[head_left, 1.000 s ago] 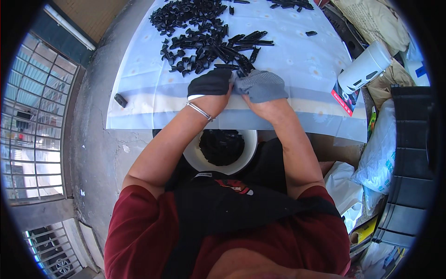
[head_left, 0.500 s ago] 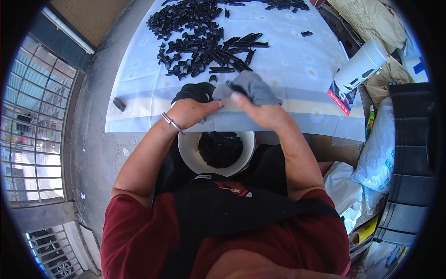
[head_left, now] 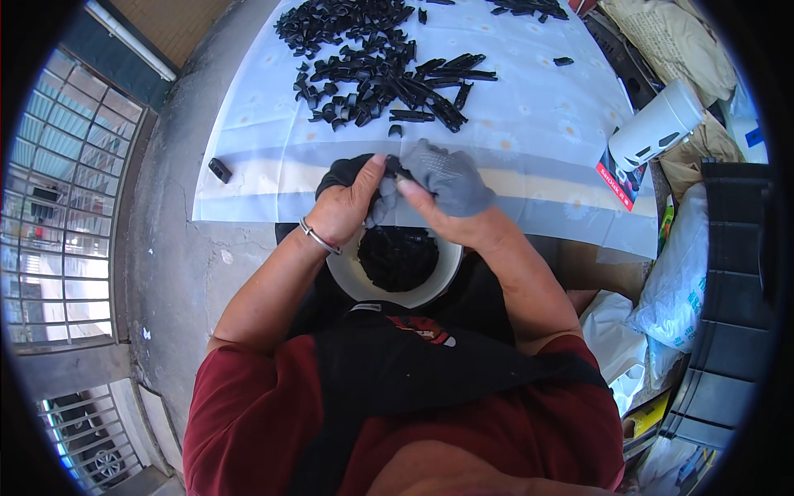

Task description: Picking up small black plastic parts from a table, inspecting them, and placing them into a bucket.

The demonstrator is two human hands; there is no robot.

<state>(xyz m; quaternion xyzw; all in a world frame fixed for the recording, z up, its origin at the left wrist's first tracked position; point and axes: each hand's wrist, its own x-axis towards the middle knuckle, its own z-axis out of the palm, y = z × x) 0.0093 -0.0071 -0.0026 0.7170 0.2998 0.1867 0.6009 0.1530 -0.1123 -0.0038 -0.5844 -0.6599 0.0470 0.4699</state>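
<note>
Close together over the near table edge, my left hand (head_left: 347,188) in a black glove and my right hand (head_left: 449,183) in a grey glove meet with thumbs bare. Between their fingertips is a small black plastic piece (head_left: 394,165), partly covered by the fingers; its exact kind cannot be made out. Just beyond the hands lies a single curved black piece (head_left: 395,131). Farther off spreads a heap of short black pieces (head_left: 347,83), with longer black strips (head_left: 438,91) at its right. Below my hands a white bucket (head_left: 453,269) holds a dark mass (head_left: 399,259).
A pale flowered cloth (head_left: 529,124) covers the table. At its right edge a white cylindrical device (head_left: 659,124) rests on a red card (head_left: 616,183). A small black block (head_left: 219,171) sits near the left edge. Plastic bags (head_left: 674,273) and black crates (head_left: 732,306) stand at right.
My left thumb has risen to press near the black piece, and my right thumb has shifted left, bringing both hands closer together. The whole view has shifted slightly.
</note>
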